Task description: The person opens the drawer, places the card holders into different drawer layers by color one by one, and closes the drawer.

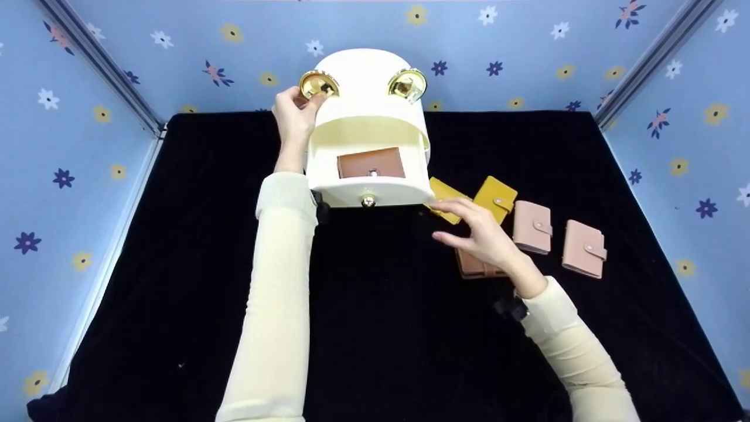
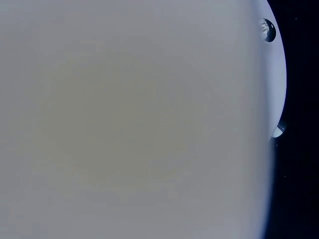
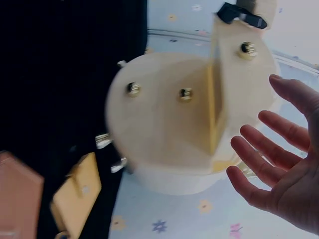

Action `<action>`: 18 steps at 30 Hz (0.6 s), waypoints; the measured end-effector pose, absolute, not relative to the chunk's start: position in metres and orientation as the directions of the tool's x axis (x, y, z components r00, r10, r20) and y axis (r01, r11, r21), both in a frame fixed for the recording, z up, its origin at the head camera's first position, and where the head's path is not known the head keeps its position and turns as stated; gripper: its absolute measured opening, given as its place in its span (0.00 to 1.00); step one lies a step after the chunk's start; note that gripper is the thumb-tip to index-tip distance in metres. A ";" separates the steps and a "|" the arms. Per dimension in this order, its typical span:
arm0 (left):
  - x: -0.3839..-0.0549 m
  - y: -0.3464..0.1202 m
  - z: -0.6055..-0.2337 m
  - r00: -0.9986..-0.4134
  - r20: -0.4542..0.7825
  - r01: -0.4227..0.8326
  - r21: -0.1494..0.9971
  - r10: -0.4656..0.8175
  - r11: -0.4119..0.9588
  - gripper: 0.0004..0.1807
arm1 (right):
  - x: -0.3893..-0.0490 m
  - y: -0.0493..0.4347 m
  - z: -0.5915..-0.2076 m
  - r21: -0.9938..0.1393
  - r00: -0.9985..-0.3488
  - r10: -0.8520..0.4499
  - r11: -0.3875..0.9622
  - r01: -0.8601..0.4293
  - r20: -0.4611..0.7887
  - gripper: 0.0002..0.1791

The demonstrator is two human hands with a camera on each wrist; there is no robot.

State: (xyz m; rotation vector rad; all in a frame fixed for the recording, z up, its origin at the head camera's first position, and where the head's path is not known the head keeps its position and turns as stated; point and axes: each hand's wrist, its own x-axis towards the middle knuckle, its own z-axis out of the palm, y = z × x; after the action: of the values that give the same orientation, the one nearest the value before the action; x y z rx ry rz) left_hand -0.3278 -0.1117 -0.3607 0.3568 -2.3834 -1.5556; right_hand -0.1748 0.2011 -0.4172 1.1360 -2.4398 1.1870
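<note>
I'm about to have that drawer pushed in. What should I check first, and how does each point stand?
1. Drawer pulled out of the white cabinet: ok.
2. Brown wallet lying inside the drawer: ok.
3. Left hand on the cabinet: ok, it grips a gold ornament.
4. Right hand free: ok, empty, by the drawer's front corner.
5. Right hand touching the drawer: cannot tell.
6. All wallets inside: not ok; two yellow wallets, two pink wallets and another brown wallet lie outside.
</note>
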 end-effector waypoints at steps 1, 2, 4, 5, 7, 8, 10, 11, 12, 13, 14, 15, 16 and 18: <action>-0.328 -0.112 -0.361 -0.932 0.094 -0.055 0.918 -0.351 0.393 0.12 | -0.175 0.204 -0.421 -0.588 -0.691 -0.557 0.391 -0.708 0.461 0.23; -0.328 -0.112 -0.361 -0.931 0.098 -0.054 0.917 -0.352 0.395 0.12 | -0.175 0.206 -0.425 -0.589 -0.698 -0.560 0.403 -0.700 0.446 0.23; -0.328 -0.112 -0.362 -0.930 0.103 -0.049 0.917 -0.353 0.395 0.11 | -0.174 0.212 -0.433 -0.596 -0.714 -0.567 0.426 -0.681 0.411 0.23; -0.328 -0.112 -0.362 -0.930 0.102 -0.048 0.919 -0.354 0.390 0.11 | -0.174 0.215 -0.436 -0.605 -0.723 -0.570 0.433 -0.668 0.391 0.23; -0.329 -0.112 -0.362 -0.930 0.097 -0.050 0.922 -0.355 0.383 0.11 | -0.174 0.222 -0.443 -0.610 -0.736 -0.577 0.454 -0.649 0.354 0.23; -0.329 -0.112 -0.362 -0.930 0.098 -0.049 0.922 -0.354 0.384 0.11 | -0.174 0.225 -0.446 -0.612 -0.741 -0.581 0.463 -0.641 0.336 0.23; -0.329 -0.112 -0.362 -0.930 0.098 -0.047 0.925 -0.355 0.378 0.11 | -0.174 0.232 -0.451 -0.610 -0.746 -0.592 0.480 -0.630 0.305 0.24; -0.329 -0.112 -0.362 -0.929 0.099 -0.047 0.924 -0.357 0.379 0.11 | -0.175 0.235 -0.454 -0.605 -0.747 -0.598 0.490 -0.628 0.291 0.25; -0.328 -0.111 -0.362 -0.928 0.103 -0.044 0.924 -0.357 0.380 0.11 | -0.175 0.239 -0.456 -0.596 -0.747 -0.604 0.502 -0.627 0.277 0.25; -0.328 -0.111 -0.362 -0.928 0.103 -0.044 0.924 -0.357 0.381 0.11 | -0.175 0.242 -0.459 -0.591 -0.747 -0.610 0.510 -0.625 0.263 0.26; -0.328 -0.112 -0.362 -0.928 0.106 -0.043 0.922 -0.358 0.385 0.11 | -0.175 0.245 -0.461 -0.588 -0.749 -0.615 0.520 -0.620 0.246 0.27; -0.328 -0.112 -0.362 -0.927 0.104 -0.045 0.922 -0.359 0.385 0.12 | -0.176 0.247 -0.463 -0.585 -0.751 -0.620 0.529 -0.615 0.229 0.28; -0.328 -0.112 -0.362 -0.927 0.105 -0.046 0.921 -0.360 0.387 0.12 | -0.176 0.250 -0.465 -0.581 -0.752 -0.624 0.537 -0.611 0.214 0.28; -0.328 -0.112 -0.362 -0.927 0.106 -0.049 0.918 -0.361 0.394 0.11 | -0.177 0.255 -0.469 -0.577 -0.754 -0.631 0.552 -0.603 0.185 0.30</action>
State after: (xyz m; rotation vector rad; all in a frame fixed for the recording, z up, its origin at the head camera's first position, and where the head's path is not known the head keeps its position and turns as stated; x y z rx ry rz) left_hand -0.3275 -0.1116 -0.3618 0.3587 -2.3677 -1.5448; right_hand -0.1772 0.2547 -0.4689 1.1159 -2.8056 1.0156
